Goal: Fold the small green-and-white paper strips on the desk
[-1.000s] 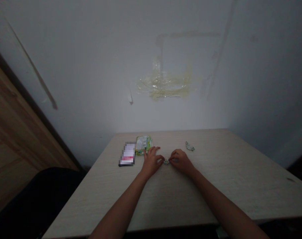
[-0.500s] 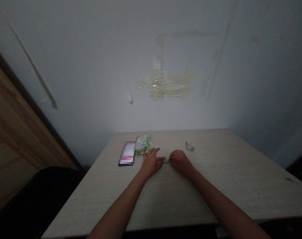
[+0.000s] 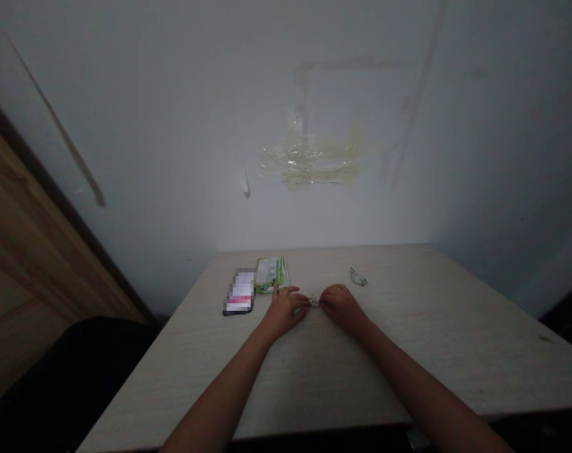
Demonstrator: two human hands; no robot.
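green packet (image 3: 269, 275) lay on the counter (image 3: 446, 340) | small pale piece (image 3: 314, 302) sat nearer and right of the packet | left hand (image 3: 284, 312), just before the packet, and right hand (image 3: 343, 308), farther right of it: fingers of both pinched the piece | phone (image 3: 241, 293) lay just left of the packet, crumpled wrapper (image 3: 358, 277) well right

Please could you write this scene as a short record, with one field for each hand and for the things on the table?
Left hand: fingers at the left side of a small pale piece, too small to identify
Left hand point: hand, just in front of the green-and-white packet
Right hand: fingers at the piece's right side
Phone: left of the packet, screen pixelated
Thin green-and-white scrap: beyond the right hand
Surface: pale wood-grain table
Wall: clear tape stuck on it
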